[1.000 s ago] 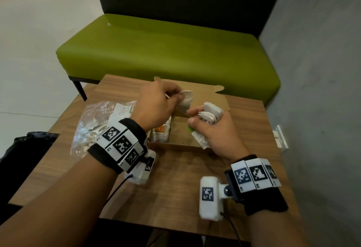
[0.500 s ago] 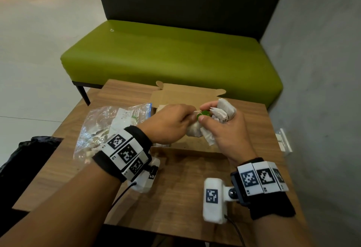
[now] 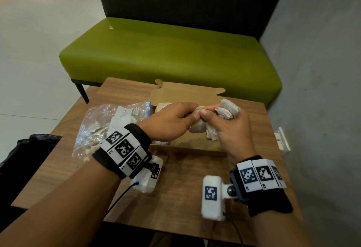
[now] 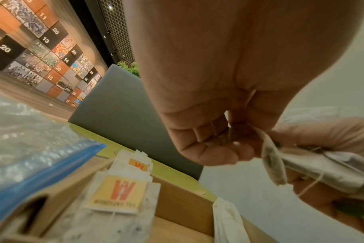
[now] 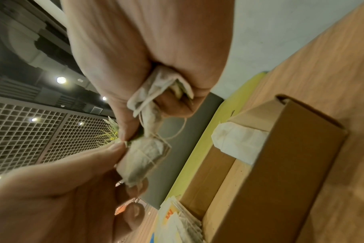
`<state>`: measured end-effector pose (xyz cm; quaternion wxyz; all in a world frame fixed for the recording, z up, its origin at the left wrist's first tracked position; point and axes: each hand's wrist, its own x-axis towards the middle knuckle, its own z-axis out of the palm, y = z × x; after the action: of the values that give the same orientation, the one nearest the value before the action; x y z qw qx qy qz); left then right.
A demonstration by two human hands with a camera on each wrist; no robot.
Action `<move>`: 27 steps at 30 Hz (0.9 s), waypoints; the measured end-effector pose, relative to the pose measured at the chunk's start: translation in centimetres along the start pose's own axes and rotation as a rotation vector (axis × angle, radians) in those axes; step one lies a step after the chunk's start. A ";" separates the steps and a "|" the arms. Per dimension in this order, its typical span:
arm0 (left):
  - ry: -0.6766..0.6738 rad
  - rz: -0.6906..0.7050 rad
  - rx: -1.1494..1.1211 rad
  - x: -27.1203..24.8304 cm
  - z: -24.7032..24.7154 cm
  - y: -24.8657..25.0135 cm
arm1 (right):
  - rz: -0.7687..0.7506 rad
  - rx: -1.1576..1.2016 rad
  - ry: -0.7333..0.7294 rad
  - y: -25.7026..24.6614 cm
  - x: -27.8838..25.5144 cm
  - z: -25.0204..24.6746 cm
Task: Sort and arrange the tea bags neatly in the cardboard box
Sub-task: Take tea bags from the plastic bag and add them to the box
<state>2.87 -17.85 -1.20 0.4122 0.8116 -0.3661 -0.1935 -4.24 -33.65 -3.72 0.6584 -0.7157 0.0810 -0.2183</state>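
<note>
Compared with half a second earlier, both hands have drifted slightly toward the right side of the box, and the small green tag seen then between the fingertips is hidden now.

Head view: the left hand [image 3: 172,121] pinches one pale paper tea bag [image 3: 197,127] between thumb and fingers, above the open brown cardboard box [image 3: 187,94] on the wooden table [image 3: 175,194]. The right hand [image 3: 229,129] is clenched round a bunch of pale tea bags [image 3: 229,109], whose ends stick out above and below the fist; its thumb tip meets the left hand's fingers. A clear plastic zip bag with a blue strip [image 3: 101,123] lies on the table just left of the box. Behind the table stands a green cushioned bench [image 3: 166,51].

Left wrist view: the left hand [image 4: 214,115] has its fingers curled, pinching the top edge of the tea bag [image 4: 273,162], which touches the right hand [image 4: 326,136]. Below, tea bags with orange "W" tags [image 4: 116,194] stand in a row in the box's left end, beside the zip bag [image 4: 31,148].

Right wrist view: the right hand [image 5: 148,54] grips crumpled tea bags [image 5: 156,88] with loose strings. The left hand [image 5: 62,189] holds the tea bag [image 5: 143,157] just below it. One white tea bag [image 5: 237,143] leans inside the box [image 5: 280,164].
</note>
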 end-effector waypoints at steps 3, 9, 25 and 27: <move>0.039 0.043 0.008 0.2 0.1 0.2 | 0.081 0.135 0.003 -0.1 -0.1 -0.1; 0.122 0.050 -0.006 0.8 1.0 0.7 | 0.127 0.155 0.075 0.2 0.0 -0.9; 0.071 -0.103 0.268 3.6 4.2 -0.1 | 0.345 0.079 0.216 2.3 0.0 -4.6; 0.000 -0.125 0.322 4.0 5.0 -0.2 | 0.389 0.116 0.244 2.5 -0.2 -5.1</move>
<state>2.50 -23.46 -4.33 0.2639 0.8883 -0.3412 -0.1576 -6.09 -38.47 -5.99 0.7135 -0.6160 0.2835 -0.1764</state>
